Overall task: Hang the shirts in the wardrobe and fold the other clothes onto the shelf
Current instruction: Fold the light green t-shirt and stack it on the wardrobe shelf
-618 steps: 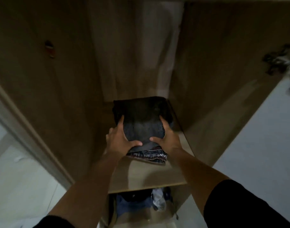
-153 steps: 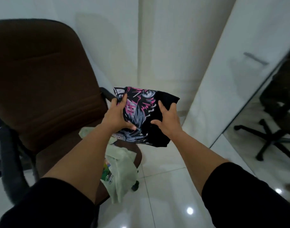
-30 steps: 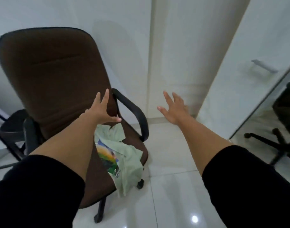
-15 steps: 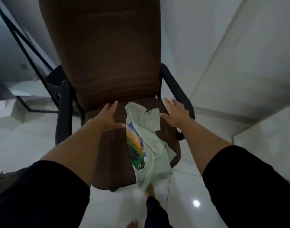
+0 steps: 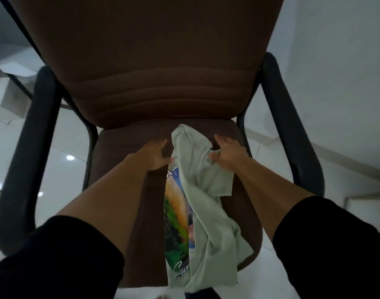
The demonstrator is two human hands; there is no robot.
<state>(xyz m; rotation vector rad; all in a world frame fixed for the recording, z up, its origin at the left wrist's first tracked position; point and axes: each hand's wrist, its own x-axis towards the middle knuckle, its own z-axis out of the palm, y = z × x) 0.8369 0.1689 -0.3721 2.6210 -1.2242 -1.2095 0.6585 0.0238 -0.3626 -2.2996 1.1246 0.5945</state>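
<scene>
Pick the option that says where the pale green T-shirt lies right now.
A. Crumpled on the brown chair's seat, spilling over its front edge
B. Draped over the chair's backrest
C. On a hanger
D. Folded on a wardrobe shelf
A: the pale green T-shirt lies crumpled on the seat of the brown chair, its lower end hanging past the front edge, with both hands at its top end.

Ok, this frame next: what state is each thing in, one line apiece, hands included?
Pale green T-shirt: crumpled and unfolded on the chair seat, lower end hanging over the front edge.
Left hand: closed on the shirt's left edge, near the top.
Right hand: gripping the shirt's right side, near the top.
Brown office chair: upright, holding only the shirt.
</scene>
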